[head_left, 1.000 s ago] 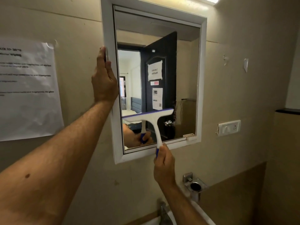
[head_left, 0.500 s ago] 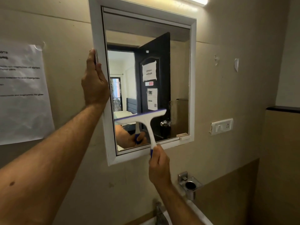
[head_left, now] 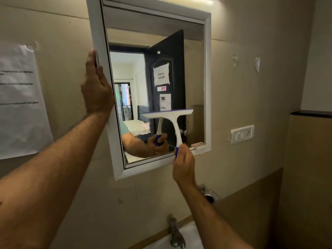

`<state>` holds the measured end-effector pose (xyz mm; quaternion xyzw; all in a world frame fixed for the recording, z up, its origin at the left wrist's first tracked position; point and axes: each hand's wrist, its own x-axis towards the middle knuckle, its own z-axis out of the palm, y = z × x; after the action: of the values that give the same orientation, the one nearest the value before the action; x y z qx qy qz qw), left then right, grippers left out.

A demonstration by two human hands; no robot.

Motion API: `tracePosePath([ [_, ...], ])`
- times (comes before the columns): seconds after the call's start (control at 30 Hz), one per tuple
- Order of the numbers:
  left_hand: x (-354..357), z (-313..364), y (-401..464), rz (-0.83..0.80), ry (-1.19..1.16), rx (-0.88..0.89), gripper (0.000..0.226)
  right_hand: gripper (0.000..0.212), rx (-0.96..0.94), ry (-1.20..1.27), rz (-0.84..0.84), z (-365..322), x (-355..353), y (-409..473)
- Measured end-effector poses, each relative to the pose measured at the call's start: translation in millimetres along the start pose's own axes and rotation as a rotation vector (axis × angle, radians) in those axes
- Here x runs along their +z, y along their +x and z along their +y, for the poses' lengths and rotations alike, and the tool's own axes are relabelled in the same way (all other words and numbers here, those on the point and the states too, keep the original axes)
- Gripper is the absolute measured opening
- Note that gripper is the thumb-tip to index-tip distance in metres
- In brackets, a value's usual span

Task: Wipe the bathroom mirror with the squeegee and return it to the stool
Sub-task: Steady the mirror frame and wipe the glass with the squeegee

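Beige bathroom wall fills the view, and on it hangs the white-framed mirror point(head_left: 156, 69), where the work is going on. Against its glass, low and toward the right, sits the squeegee point(head_left: 170, 121): a white T-shaped head with its blade edge up and level, and a white neck running down to a blue grip. The right hand point(head_left: 184, 164) holds that grip from below, fingers point(head_left: 181, 150) curled around it just at the mirror's bottom rail. The left hand point(head_left: 96, 90) steadies the mirror at its left frame edge, fingers straight and pressed together along the frame, palm flat to it.

Wiping looks to be under way rather than finished; a small smudge or cluster of droplets shows on the glass just right of the squeegee's neck, so that lower right corner appears to need another pass. Whether the upper glass is already clean cannot be told. Returning the tool is not yet done, and no stool is in view.

Farther out, a printed paper sheet point(head_left: 19, 105) is taped left of the mirror, a switch plate point(head_left: 241, 134) sits to its right, and a tap point(head_left: 177, 234) stands over a basin below.
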<state>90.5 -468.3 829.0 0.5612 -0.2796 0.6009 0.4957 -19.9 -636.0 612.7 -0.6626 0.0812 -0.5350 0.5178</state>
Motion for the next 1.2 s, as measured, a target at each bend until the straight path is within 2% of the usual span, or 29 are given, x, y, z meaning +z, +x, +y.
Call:
tracePosePath([
  [0.13, -0.6, 1.1, -0.7, -0.011, -0.007, -0.005, 0.042, 0.039, 0.012, -0.019, 0.018, 27.7, -13.3, -20.8],
  [0.23, -1.3, 3.0, -2.3, -0.013, -0.010, -0.017, 0.041, 0.042, -0.016, -0.009, 0.036, 8.1, -16.1, -4.1],
  [0.4, -4.0, 1.6, -11.3, -0.006, -0.017, -0.032, 0.041, 0.032, -0.025, -0.007, -0.001, -33.5, -10.3, 35.5],
  [0.57, -5.0, -4.9, -20.1, -0.033, 0.007, -0.024, 0.042, 0.031, 0.042, 0.003, 0.017, 18.3, -18.2, -9.8],
  [0.67, -5.8, -6.1, -22.1, -0.031, 0.014, -0.026, 0.042, 0.037, 0.033, -0.018, 0.039, 48.1, -24.4, -33.8],
  [0.97, -8.6, -2.2, -28.8, -0.011, 0.016, -0.039, 0.041, 0.032, 0.002, -0.051, 0.002, -10.1, -19.2, 20.7],
  [1.07, -10.7, -1.3, -32.8, -0.014, 0.029, -0.033, 0.041, 0.029, 0.053, -0.040, -0.020, 4.6, -21.7, 4.7],
  [1.2, -13.7, -0.3, -43.6, -0.036, 0.050, -0.046, 0.041, 0.029, 0.082, -0.057, 0.048, 44.5, -32.5, -34.0],
])
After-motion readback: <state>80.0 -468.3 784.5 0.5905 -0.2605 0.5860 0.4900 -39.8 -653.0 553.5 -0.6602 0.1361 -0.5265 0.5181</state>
